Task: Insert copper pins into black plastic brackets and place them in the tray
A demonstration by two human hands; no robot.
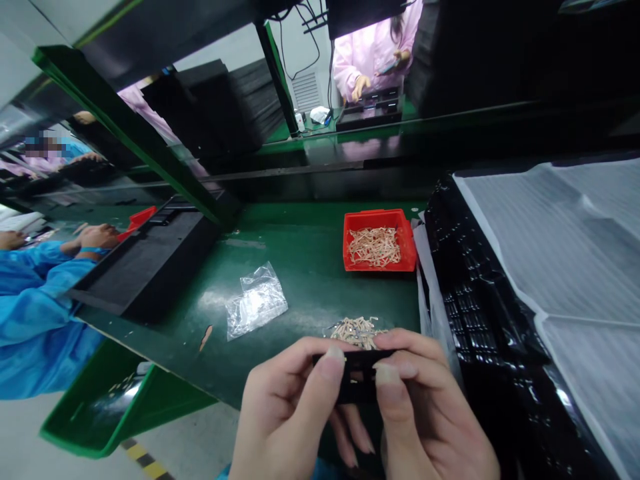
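Note:
Between my two hands is a small black rectangular part with cut-out openings (357,388), held close to me above the table's front edge. My left hand (290,407) grips its left end, thumb on top. On the right end, the thumb and fingers of my right hand (425,407) press it. Both hands are closed on the part and cover its ends. Just beyond my fingertips lies a loose pile of small beige strips (356,331), partly hidden by the hands. Farther back, a red bin (380,265) holds many more such strips.
A clear plastic bag (257,301) lies on the green table (295,233). At right stand stacked black trays (480,293) under white sheeting (565,220). A black foam tray (145,267) and a co-worker's blue sleeve (45,287) are left, above a green bin (100,413). Another person (375,60) works opposite.

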